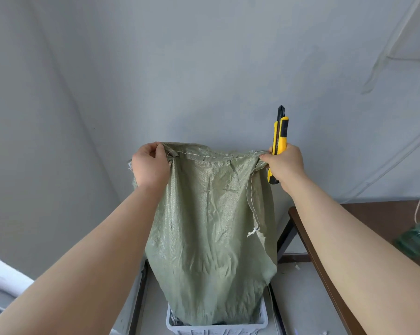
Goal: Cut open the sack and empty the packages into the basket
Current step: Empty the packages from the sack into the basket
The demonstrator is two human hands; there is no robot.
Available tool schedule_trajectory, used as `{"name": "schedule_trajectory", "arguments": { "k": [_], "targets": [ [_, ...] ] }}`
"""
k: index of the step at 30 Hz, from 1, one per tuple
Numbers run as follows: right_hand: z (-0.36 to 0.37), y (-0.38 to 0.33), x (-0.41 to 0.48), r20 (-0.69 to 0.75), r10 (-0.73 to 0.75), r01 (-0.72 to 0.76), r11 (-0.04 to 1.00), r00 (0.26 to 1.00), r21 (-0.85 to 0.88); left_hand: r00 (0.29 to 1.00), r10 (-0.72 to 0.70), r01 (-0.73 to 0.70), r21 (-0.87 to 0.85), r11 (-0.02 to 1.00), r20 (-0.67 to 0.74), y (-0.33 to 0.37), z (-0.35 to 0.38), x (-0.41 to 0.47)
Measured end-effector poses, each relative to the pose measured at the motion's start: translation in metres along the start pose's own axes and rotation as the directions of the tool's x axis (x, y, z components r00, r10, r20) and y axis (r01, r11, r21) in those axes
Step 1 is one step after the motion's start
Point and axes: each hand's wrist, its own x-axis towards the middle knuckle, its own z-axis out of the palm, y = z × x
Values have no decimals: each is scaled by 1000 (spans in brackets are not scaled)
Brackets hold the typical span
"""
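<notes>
A green woven sack (211,233) hangs upside down with its stitched end up and its lower end inside a grey plastic basket (262,325) on the floor. My left hand (149,165) grips the sack's upper left corner. My right hand (285,165) pinches the upper right corner and also holds a yellow and black utility knife (280,139), which points upward. A loose strip of the sack with white thread (253,232) dangles down the right side. The packages are hidden.
A dark brown table (373,228) stands to the right with a green object (419,240) on it. A grey wall fills the background. A white object (3,274) lies at the lower left.
</notes>
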Motion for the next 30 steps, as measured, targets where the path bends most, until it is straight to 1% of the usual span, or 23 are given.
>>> {"name": "schedule_trajectory", "arguments": {
  "k": [5,8,14,18,21,24,30],
  "targets": [
    [3,-9,5,-21,1,-1,1000,1000,17,999,15,-15,8,1000,28,8,1,5],
    [4,-10,5,-1,3,-3,1000,1000,8,998,9,-10,11,1000,58,9,1,7],
    [3,-15,6,-25,-21,22,999,999,26,1000,17,-17,-47,999,7,14,2,8],
    [0,-17,7,-43,-29,31,999,999,41,1000,17,-15,-59,998,19,18,4,11],
    [-2,-20,5,-42,-31,34,997,999,68,998,54,-55,-65,996,-16,21,7,11],
    [-4,-26,4,-56,-34,40,994,998,102,997,62,-65,-74,995,-42,23,7,14],
    [-11,-49,3,-52,-60,66,990,997,127,996,84,-88,-104,991,-42,42,2,15]
  ]
}}
